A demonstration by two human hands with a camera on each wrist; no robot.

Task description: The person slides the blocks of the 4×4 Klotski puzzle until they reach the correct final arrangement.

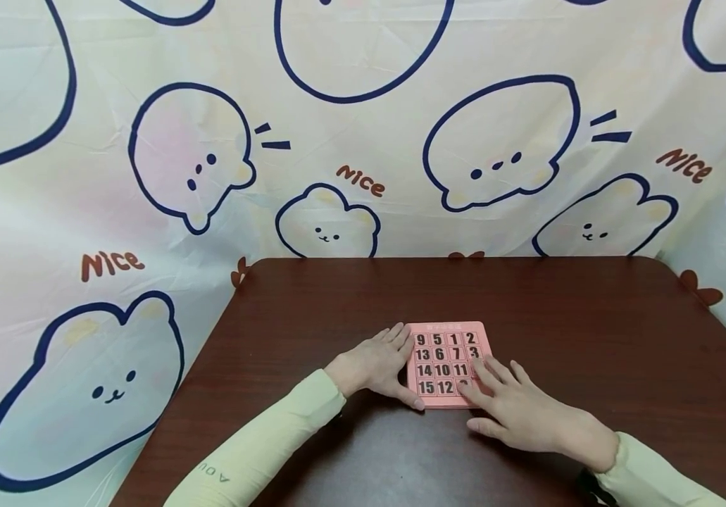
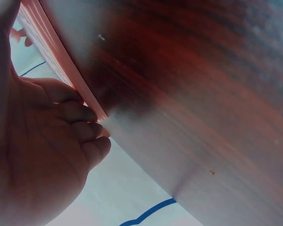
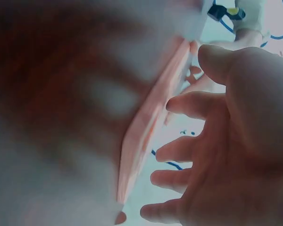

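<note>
A pink sliding number puzzle (image 1: 441, 362) lies flat on the dark wooden table, its tiles printed with black numbers. My left hand (image 1: 383, 365) rests along its left edge, fingers extended toward the far corner and thumb at the near left corner. In the left wrist view the fingers touch the puzzle's side (image 2: 68, 63). Over the lower right tiles is my right hand (image 1: 523, 410), fingers spread, index fingertip at a bottom-row tile. That hand hides the tiles at the lower right. The right wrist view shows its fingers (image 3: 177, 150) apart from one another beside the puzzle's edge (image 3: 144, 134).
The brown table (image 1: 565, 317) extends around the puzzle on all sides. Behind and beside it hangs a pale cloth (image 1: 401, 141) with blue-outlined cartoon bears and the word "Nice". Light green sleeves (image 1: 267, 440) cover both forearms.
</note>
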